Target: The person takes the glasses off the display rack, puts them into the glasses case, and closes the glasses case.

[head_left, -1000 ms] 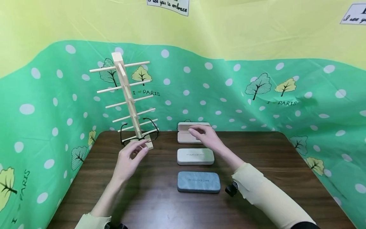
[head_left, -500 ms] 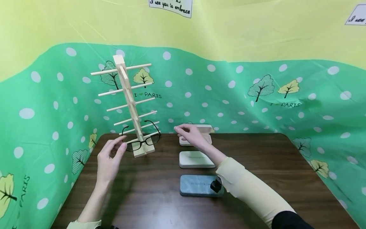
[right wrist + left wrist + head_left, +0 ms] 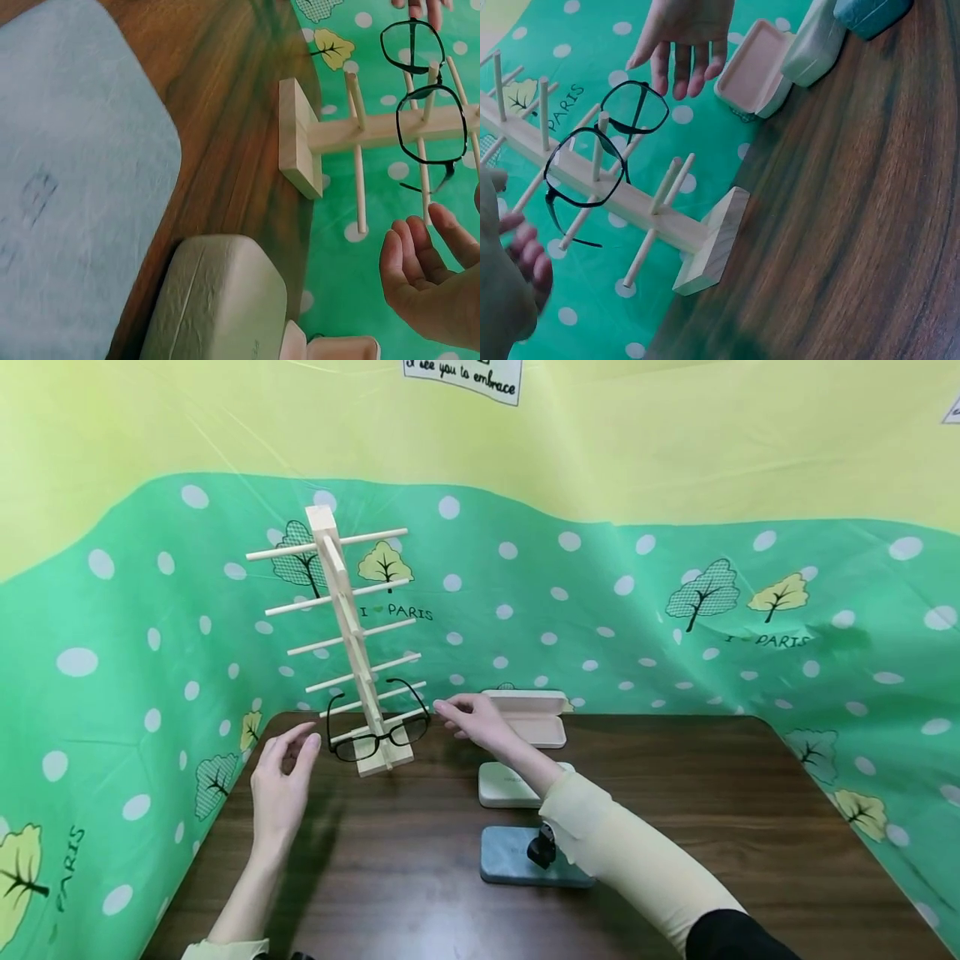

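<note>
Black-framed eyeglasses (image 3: 384, 737) rest on the wooden rack (image 3: 348, 610), low down, on its second-lowest pegs in the wrist views. Left of them my left hand (image 3: 281, 785) hovers with loosely bent fingers, holding nothing. In the left wrist view that hand (image 3: 510, 277) is apart from the frame. Beyond the glasses' other side, my right hand (image 3: 477, 720) reaches over with its fingertips near a lens rim. The right wrist view shows that hand (image 3: 431, 289) palm up, relaxed, just off a peg and a temple arm.
An open pink-lined glasses case (image 3: 542, 732) stands at the table's back edge. In front of it lie a shut white case (image 3: 504, 785) and a shut blue case (image 3: 510, 864), partly covered by the right arm. A green and yellow cloth (image 3: 615, 602) hangs behind the table.
My left hand has drawn off the eyeglasses to the left. The right hand has moved left from the open case towards the rack. The glasses now sit on the pegs, slightly lower.
</note>
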Demonstrator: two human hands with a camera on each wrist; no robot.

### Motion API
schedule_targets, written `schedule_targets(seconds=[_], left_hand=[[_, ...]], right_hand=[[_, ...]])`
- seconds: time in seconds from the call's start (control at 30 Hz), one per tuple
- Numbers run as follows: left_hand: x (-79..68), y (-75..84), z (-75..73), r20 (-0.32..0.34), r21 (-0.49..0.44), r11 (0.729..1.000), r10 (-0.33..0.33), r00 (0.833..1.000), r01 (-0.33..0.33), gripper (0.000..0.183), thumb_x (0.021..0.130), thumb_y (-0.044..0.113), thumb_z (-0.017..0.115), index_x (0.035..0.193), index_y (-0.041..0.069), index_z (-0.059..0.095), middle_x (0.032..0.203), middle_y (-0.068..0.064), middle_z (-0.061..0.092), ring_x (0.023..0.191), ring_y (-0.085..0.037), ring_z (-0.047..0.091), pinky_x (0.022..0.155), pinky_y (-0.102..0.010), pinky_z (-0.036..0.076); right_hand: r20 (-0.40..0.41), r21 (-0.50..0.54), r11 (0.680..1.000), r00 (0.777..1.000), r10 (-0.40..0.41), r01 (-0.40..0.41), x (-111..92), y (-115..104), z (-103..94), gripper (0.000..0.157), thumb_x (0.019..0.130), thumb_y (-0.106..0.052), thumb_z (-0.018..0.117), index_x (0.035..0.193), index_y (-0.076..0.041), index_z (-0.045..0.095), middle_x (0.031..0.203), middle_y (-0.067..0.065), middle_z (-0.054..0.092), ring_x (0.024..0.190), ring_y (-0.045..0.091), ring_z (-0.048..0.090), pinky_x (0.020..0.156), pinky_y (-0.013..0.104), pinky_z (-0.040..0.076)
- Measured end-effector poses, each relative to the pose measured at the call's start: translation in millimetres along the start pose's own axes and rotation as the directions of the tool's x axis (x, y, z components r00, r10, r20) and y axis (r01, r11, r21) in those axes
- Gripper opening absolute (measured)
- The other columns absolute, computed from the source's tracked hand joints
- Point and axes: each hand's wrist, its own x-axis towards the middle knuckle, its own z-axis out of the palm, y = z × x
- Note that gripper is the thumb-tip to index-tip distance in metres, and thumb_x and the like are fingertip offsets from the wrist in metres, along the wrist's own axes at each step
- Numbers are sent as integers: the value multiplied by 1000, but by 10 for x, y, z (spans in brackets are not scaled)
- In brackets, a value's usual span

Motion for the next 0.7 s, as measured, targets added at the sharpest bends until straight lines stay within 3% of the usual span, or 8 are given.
schedule_targets(seconds=[0.1,0.2,0.33,0.43,0.53,0.7], left_hand=[[1,-31,17,37,59,994,-99,994,97,43,105,47,54,132,17,68,111,3,63,95,-1,51,83,-19,40],[10,-57,37,106,109,979,-185,977,173,53,105,55,47,135,15,65,123,-7,67,105,-8,55,89,-27,42],[10,-48,50,172,120,967,-245,954,226,60,104,60,44,135,12,65,133,-14,67,114,-25,61,94,-37,44],[9,-20,62,193,92,960,-278,941,265,62,103,62,45,129,10,67,134,-15,65,114,-30,60,93,-37,44],[16,22,92,224,33,951,-306,925,307,61,103,61,48,124,7,69,133,-12,64,115,-25,58,94,-35,46],[24,76,137,241,-57,937,-321,916,344,50,105,50,53,114,5,72,121,2,67,111,-10,55,92,-27,49]], right_hand=[[5,19,1000,1000,10,-10,30,10,54,40,104,-36,61,124,-3,71,128,19,70,109,31,71,93,43,60],[16,46,999,999,29,-30,47,14,99,39,104,-34,61,123,-1,71,126,22,70,112,36,70,93,41,61],[29,83,995,999,44,-46,47,15,145,39,104,-30,61,124,3,70,121,21,71,111,37,70,97,47,59],[29,98,994,999,44,-47,47,5,183,39,104,-28,60,122,6,69,113,18,74,102,29,72,95,47,59],[17,117,992,998,52,-54,50,-8,215,36,104,-25,60,117,7,70,107,16,74,99,27,72,92,44,61],[-2,156,986,998,66,-64,38,-47,246,32,104,-21,60,112,8,70,96,12,72,105,40,70,89,41,62]])
